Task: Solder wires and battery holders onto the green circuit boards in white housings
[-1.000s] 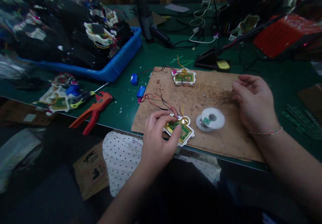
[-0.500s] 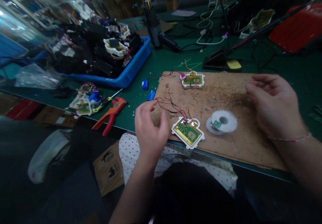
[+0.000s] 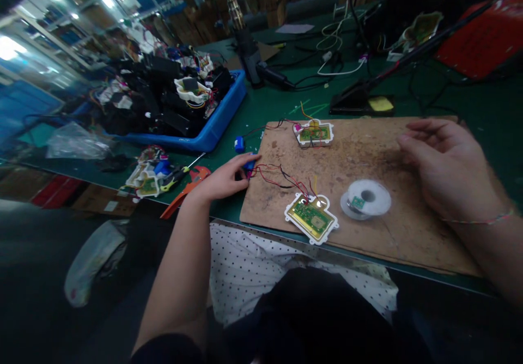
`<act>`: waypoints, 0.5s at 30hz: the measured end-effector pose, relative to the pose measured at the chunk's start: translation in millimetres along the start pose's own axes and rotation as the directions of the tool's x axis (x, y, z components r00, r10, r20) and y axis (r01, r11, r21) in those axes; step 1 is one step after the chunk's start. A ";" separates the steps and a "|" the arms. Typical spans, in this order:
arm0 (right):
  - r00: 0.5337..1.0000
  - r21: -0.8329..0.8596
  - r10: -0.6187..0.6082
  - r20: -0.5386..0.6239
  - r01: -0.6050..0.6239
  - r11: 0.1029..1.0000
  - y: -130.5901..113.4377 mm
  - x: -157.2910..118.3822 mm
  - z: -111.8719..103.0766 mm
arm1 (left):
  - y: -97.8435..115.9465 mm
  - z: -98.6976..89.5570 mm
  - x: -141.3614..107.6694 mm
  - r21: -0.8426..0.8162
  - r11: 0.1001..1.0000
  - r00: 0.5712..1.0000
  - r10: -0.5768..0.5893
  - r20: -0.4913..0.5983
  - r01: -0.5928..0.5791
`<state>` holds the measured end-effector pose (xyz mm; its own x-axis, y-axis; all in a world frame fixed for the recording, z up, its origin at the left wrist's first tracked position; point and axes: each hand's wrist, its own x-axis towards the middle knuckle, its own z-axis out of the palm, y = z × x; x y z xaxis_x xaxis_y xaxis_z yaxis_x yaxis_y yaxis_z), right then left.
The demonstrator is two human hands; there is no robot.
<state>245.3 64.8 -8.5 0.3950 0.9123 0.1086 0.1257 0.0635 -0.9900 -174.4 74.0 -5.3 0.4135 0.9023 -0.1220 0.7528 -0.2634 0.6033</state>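
Observation:
My left hand [image 3: 226, 177] is at the left edge of the brown board, its fingers and thumb closed around a small blue battery pack [image 3: 249, 164], which they partly cover. Red and black wires [image 3: 272, 176] run from there to a green circuit board in a white frame [image 3: 312, 218]. My right hand [image 3: 449, 165] hovers over the right side of the board, fingers loosely curved, with a gap to the thumb and nothing visible in it. Left of it lies a spool of wire [image 3: 369, 198] with a tiny green board [image 3: 358, 202] on it.
A second framed circuit board [image 3: 314, 133] with its own blue battery [image 3: 239, 144] lies farther back. Orange-red cutters [image 3: 190, 184] and a wired white part [image 3: 146, 181] lie left. Behind are a blue crate [image 3: 212, 132] of parts, a heat gun [image 3: 249, 53] and a soldering stand [image 3: 351, 99].
My left hand has moved left from beside the near circuit board and turned onto the blue battery pack. My right hand has stayed about where it was. The view has shifted slightly.

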 end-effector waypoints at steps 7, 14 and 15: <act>1.000 -0.025 -0.015 -0.001 0.015 1.000 0.2 -2.0 -0.9 | -9.6 -0.2 -1.4 -0.044 0.998 0.996 -0.048 -0.082 0.044; 0.999 -0.054 -0.040 0.007 0.040 0.998 4.8 -1.2 0.0 | 21.6 17.0 -23.5 0.010 0.999 0.949 -0.034 -0.313 0.039; 0.999 -0.056 -0.043 0.008 0.043 0.997 5.8 -1.1 0.0 | 28.0 18.8 -24.5 0.023 0.999 0.943 -0.017 -0.333 0.026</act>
<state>245.6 64.1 -14.3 0.3823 0.9117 0.1504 0.1933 0.0803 -0.9778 -153.8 38.2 -0.3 0.2067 0.9688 0.1368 0.7749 -0.2474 0.5816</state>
